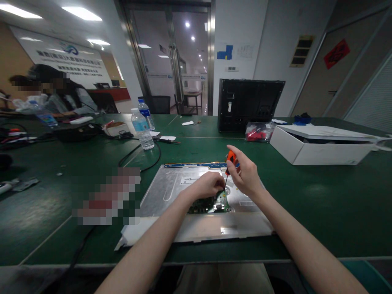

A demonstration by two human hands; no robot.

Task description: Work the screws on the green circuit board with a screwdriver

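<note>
A flat metal display panel [196,228] lies before me on the green table. A green circuit board [225,199] with a silver connector sits at its middle, and a blue strip board [211,165] runs along its far edge. My right hand [245,171] is closed on an orange and black screwdriver [232,157], whose shaft points down to the circuit board's far corner. Close to the screwdriver tip, my left hand [210,184] has its fingers pinched together at the board. What those fingertips hold, if anything, is hidden.
Water bottles [142,131] stand at the back left, near black cables. A black monitor casing [251,102] stands behind the panel, with a plastic bag of red items [259,132] beside it. At right lies a white box [318,151]. A person [70,96] sits at far left.
</note>
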